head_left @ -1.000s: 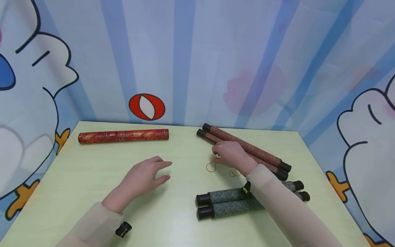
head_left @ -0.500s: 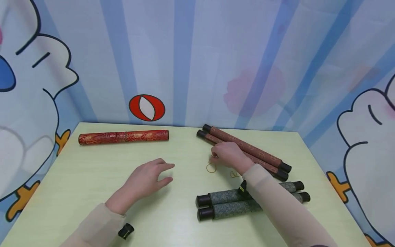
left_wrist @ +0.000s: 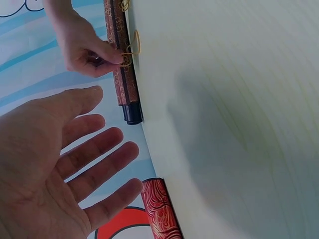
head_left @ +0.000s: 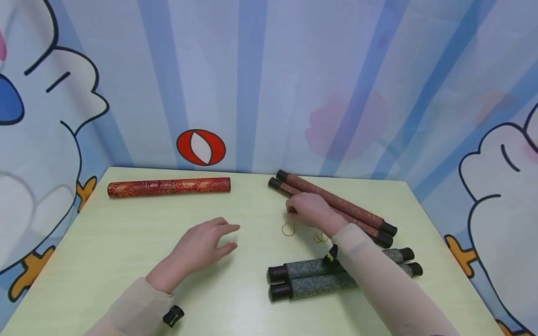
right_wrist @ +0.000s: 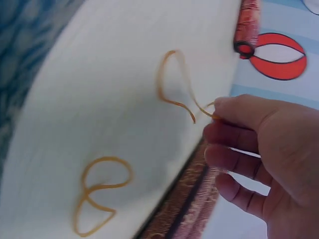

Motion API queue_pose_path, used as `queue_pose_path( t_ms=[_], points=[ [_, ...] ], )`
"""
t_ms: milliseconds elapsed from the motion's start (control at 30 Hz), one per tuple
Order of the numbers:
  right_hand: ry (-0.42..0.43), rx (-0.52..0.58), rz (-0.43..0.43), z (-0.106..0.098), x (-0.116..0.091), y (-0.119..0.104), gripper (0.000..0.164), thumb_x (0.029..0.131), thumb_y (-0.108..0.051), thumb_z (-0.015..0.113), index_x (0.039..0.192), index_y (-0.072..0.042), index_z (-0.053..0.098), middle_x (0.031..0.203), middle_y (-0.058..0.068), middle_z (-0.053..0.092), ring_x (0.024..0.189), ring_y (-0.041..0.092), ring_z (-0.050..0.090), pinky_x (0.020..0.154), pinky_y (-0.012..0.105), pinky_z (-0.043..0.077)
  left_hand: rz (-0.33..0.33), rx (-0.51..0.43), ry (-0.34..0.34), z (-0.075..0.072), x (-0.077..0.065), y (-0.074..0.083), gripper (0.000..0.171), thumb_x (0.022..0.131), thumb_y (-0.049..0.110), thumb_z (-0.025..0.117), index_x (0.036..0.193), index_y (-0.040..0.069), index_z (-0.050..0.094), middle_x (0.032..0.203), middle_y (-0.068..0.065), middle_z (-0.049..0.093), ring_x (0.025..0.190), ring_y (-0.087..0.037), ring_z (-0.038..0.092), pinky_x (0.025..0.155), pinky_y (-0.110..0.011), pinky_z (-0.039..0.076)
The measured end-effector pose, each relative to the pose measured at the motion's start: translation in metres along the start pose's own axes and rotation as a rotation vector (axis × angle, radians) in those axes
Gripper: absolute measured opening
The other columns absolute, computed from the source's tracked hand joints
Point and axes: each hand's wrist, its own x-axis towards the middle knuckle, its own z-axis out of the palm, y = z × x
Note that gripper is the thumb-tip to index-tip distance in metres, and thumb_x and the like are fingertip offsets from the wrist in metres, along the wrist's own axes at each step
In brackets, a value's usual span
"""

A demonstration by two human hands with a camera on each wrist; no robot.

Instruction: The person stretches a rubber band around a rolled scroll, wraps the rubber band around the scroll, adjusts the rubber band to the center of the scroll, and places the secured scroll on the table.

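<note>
My right hand [head_left: 313, 211] pinches a thin yellow rubber band [right_wrist: 160, 82] between thumb and forefinger, just in front of two brown patterned scrolls [head_left: 336, 198] with black ends. The band's loop hangs off the fingertips near the table. A second rubber band [right_wrist: 106, 186], twisted into a figure eight, lies on the table close by. My left hand [head_left: 203, 246] hovers over the middle of the table, fingers spread and holding nothing. In the left wrist view its palm and loosely extended fingers [left_wrist: 99, 149] show.
Two grey-green speckled scrolls [head_left: 311, 283] with dark knobs lie side by side under my right forearm. A red and gold scroll [head_left: 168, 187] rests at the table's back left. A printed cloth backdrop [head_left: 269, 84] stands behind the pale table [head_left: 235, 298].
My left hand has drifted slightly to the right. The right hand stays almost in place, its fingers drawn a little closer together at the rubber band.
</note>
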Motion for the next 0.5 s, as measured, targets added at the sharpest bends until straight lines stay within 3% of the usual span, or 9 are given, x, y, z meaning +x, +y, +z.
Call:
queue_pose_path(
  t_ms=[167, 367, 500],
  points=[
    [0.063, 0.155, -0.020, -0.017, -0.006, 0.000, 0.008, 0.103, -0.019, 0.074, 0.096, -0.017, 0.077, 0.086, -0.007, 0.071, 0.066, 0.005, 0.055, 0.065, 0.031, 0.049, -0.010, -0.013, 0.010, 0.000, 0.003, 0.003, 0.045, 0.096, 0.026, 0.083, 0.137, 0.011, 0.074, 0.119, -0.008, 0.073, 0.106, -0.025, 0.072, 0.089, -0.047, 0.063],
    [0.151, 0.327, -0.053, -0.036, -0.014, -0.001, 0.009, 0.103, -0.018, 0.074, 0.103, -0.012, 0.080, 0.090, -0.003, 0.075, 0.063, 0.005, 0.056, 0.061, 0.031, 0.049, -0.023, -0.039, 0.033, 0.001, 0.007, 0.006, 0.046, 0.095, 0.025, 0.083, 0.138, 0.011, 0.073, 0.120, -0.008, 0.073, 0.108, -0.027, 0.072, 0.092, -0.049, 0.062],
    [0.193, 0.401, -0.055, -0.045, -0.020, -0.004, 0.009, 0.103, -0.018, 0.074, 0.106, -0.012, 0.080, 0.094, -0.002, 0.076, 0.071, 0.006, 0.061, 0.064, 0.031, 0.054, -0.029, -0.064, 0.082, 0.003, 0.012, 0.008, 0.046, 0.096, 0.026, 0.083, 0.138, 0.012, 0.073, 0.120, -0.007, 0.074, 0.108, -0.026, 0.073, 0.092, -0.048, 0.062]
  ],
)
